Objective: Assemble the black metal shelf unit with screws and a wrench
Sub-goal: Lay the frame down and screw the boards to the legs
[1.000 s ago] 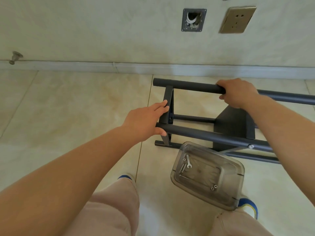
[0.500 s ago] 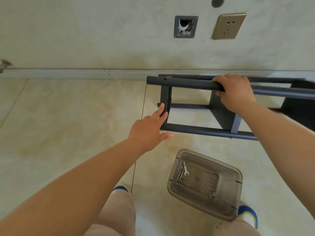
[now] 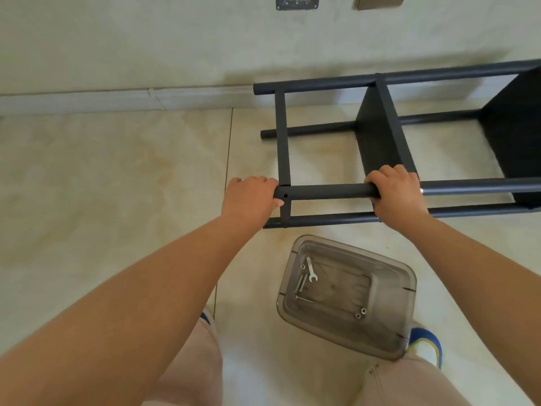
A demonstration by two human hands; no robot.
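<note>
The black metal shelf unit (image 3: 380, 133) lies on its side on the tiled floor, its four tubes running left to right. My left hand (image 3: 250, 199) grips the left end of the near upper tube (image 3: 325, 191), beside an open screw hole. My right hand (image 3: 395, 190) grips the same tube farther right, in front of a black shelf panel. A small silver wrench (image 3: 311, 269) lies in a clear plastic tray (image 3: 389, 326) on the floor below the unit, with a few screws and nuts around it.
The wall and its skirting board (image 3: 126, 98) run just behind the shelf unit. My knees and blue-edged shoes (image 3: 426, 344) flank the tray at the bottom. Open tiled floor (image 3: 117, 177) spreads to the left.
The shelf unit has been rolled over towards me and set lower on the floor. My left hand went from open and touching the frame to gripping the tube end; the view tilted down.
</note>
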